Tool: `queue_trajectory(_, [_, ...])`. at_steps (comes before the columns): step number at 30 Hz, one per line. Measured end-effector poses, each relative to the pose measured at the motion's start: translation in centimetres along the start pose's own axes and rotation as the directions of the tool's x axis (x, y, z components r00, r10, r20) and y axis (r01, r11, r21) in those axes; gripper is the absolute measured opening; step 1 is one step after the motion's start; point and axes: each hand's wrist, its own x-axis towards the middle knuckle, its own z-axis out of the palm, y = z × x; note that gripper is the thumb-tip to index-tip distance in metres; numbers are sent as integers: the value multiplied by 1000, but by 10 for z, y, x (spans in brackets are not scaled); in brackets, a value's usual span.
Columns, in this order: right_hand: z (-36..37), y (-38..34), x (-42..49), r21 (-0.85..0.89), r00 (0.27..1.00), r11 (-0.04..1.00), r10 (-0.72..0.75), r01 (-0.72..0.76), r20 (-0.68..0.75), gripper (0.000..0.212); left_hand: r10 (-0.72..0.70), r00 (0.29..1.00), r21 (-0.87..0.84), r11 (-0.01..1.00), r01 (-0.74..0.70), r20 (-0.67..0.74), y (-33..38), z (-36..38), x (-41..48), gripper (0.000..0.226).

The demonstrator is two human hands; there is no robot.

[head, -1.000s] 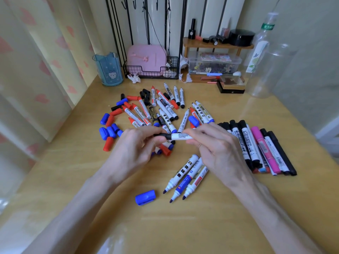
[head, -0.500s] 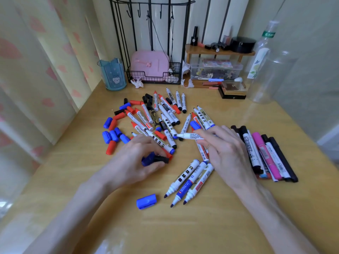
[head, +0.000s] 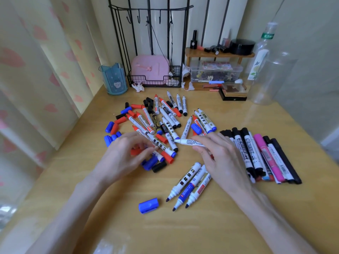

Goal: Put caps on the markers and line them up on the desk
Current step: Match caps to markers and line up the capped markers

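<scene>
My right hand (head: 220,158) holds an uncapped white marker (head: 189,142) level above the desk, its tip pointing left. My left hand (head: 124,156) hovers over the loose caps, its fingers spread above a red cap (head: 136,151) and gripping nothing I can see. A blue cap (head: 149,163) and a black cap (head: 159,166) lie just right of its fingers. The pile of uncapped markers (head: 165,118) lies behind the hands. Capped markers lie in a row (head: 256,156) on the right. Three uncapped markers (head: 190,184) and a lone blue cap (head: 148,205) lie near the front.
More loose blue and red caps (head: 112,131) lie left of the pile. Along the back stand a blue cup (head: 113,79), a wire rack with a pink box (head: 152,70), a wooden shelf (head: 218,55), a black box (head: 233,93) and clear bottles (head: 269,70).
My left hand has let go of the black and blue caps, which now lie on the desk, and moved back over the cap pile. My right hand keeps the marker.
</scene>
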Motion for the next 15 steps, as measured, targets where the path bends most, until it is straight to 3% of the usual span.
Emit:
queue_trajectory(2, [6,-2,0,20,1000,1000,6,-6,28,26,-60,996,33,998,62,-61,-12,-5,1,2])
queue_trajectory(7, [14,-14,14,58,997,998,21,-26,77,27,-234,938,18,969,247,-254,-30,-19,26,6])
queue_trajectory(15, [22,-9,65,178,975,966,161,-187,152,27,-334,930,127,927,354,-153,-52,10,140,23])
